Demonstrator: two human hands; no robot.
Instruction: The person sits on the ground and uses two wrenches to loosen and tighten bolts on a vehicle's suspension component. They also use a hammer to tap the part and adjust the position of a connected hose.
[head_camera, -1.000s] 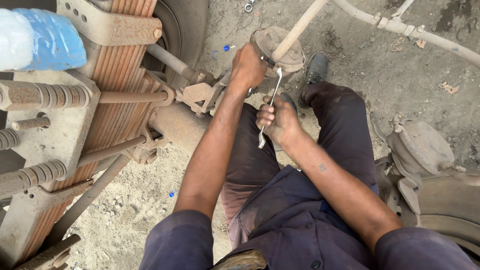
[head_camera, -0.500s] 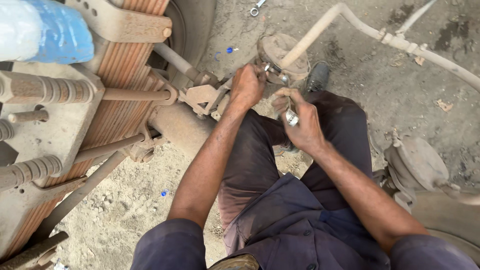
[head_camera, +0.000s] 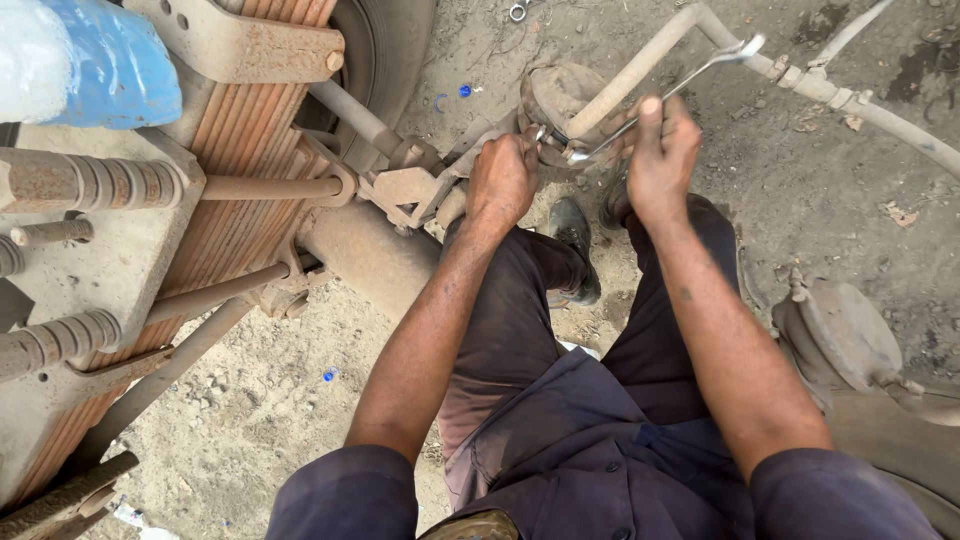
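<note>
My right hand (head_camera: 660, 150) grips a slim silver wrench (head_camera: 665, 93), whose near end sits on a fitting by the round brake chamber (head_camera: 556, 95); its far end points up and to the right. My left hand (head_camera: 503, 178) is closed on the bracket and fitting beside that chamber, just left of the wrench's head. A dusty hose (head_camera: 640, 70) runs from the chamber up and off to the right. Both forearms reach forward over my dark trousers.
A rusty leaf-spring pack (head_camera: 245, 150) with U-bolts (head_camera: 80, 180) and an axle fills the left. A tyre (head_camera: 385, 40) stands behind it. A blue plastic bag (head_camera: 110, 65) lies top left. Another brake chamber (head_camera: 845, 335) rests on the sandy ground at right.
My right hand has moved up from my lap to the chamber and the wrench now lies angled up to the right at the fitting. My left hand stays on the bracket.
</note>
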